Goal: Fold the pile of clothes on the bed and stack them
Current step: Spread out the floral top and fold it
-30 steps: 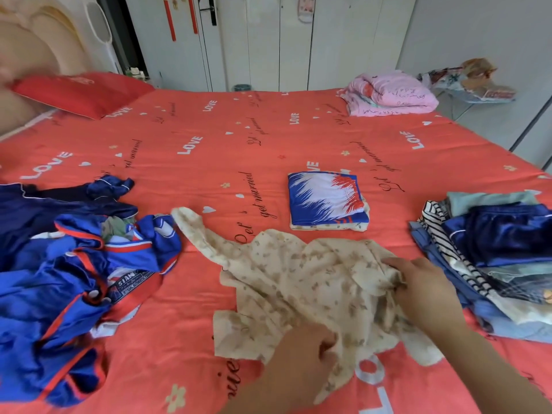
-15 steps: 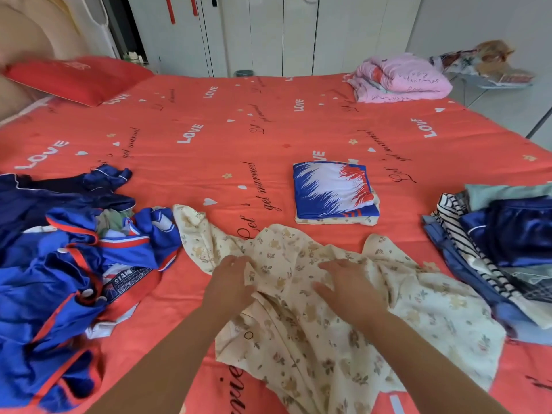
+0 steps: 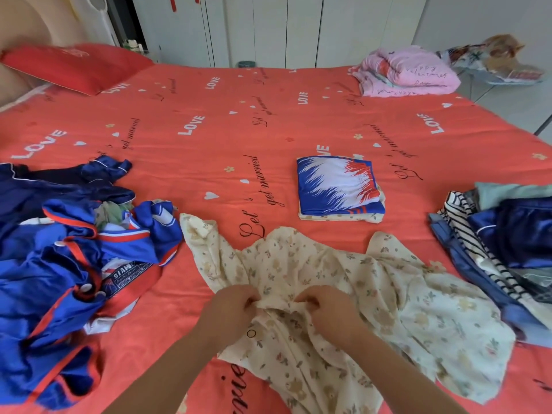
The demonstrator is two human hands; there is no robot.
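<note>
A cream floral shirt [image 3: 418,306] lies spread and rumpled on the red bedsheet [image 3: 227,135] in front of me. My left hand [image 3: 230,309] and my right hand [image 3: 331,312] each pinch a fold of its fabric near the middle, close together. A folded blue, white and red garment [image 3: 337,186] rests on a folded cream piece beyond the shirt. An unfolded heap of blue and red clothes [image 3: 59,264] sits at the left. Another pile of clothes [image 3: 507,243], striped, blue and pale green, lies at the right.
A red pillow [image 3: 71,65] lies at the far left by the headboard. A folded pink blanket [image 3: 409,73] sits at the far right corner of the bed. White wardrobe doors [image 3: 298,28] stand beyond the bed. A patterned cloth [image 3: 493,64] lies off the bed's right side.
The shirt has been opened out to the right. Both hands moved from its lower right part to its middle, then drew back toward me and now pinch the fabric close together.
</note>
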